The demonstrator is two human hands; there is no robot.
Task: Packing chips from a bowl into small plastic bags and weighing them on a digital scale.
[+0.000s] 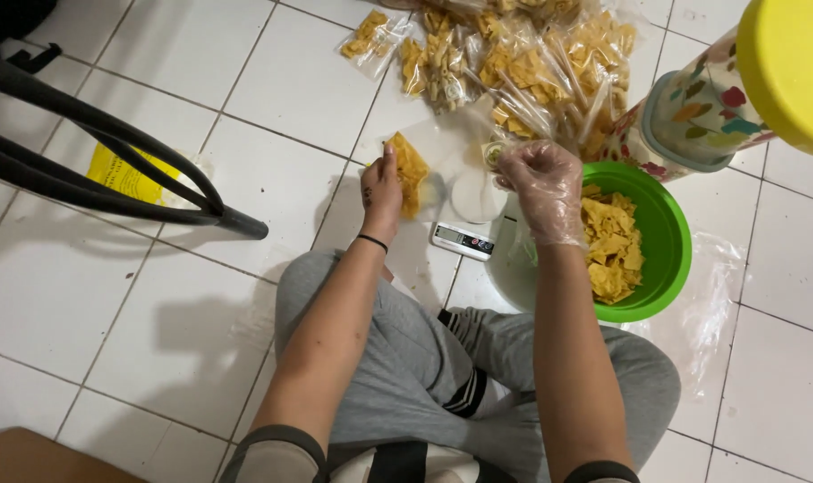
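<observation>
Grey sweatpants [406, 376] cover the crossed legs of the person seated on the white tiled floor [84, 295], and everything else sits farther out from that lap. Just beyond the knees lies a small white digital scale [463, 240], flat on the tiles. Right of the scale stands a green bowl [670, 237] filled with yellow chips [610, 246]. Above the scale, the two hands hold a clear plastic bag [451, 170] between them. The left hand [382, 186], bare with a dark band at the wrist, pinches the bag's left edge, where a clump of yellow chips shows through the film. The right hand [542, 186], in a thin transparent glove, is closed around the bag's right end, fingers curled tight on the gathered plastic. The bag's long axis runs roughly left to right between the hands, its loaded part toward the left hand and its bunched end toward the right; it hangs just over the scale, and whether it touches the scale cannot be told. Left of the scale, a black chair leg [156, 179] slants across the tiles over a yellow sheet [124, 174]. Beyond the bag, farther from the scale, a heap of filled, sealed chip packets [514, 63] lies on the floor. Right of that heap, past the bowl, stands a flower-patterned container [706, 112] with a yellow lid [795, 63].
</observation>
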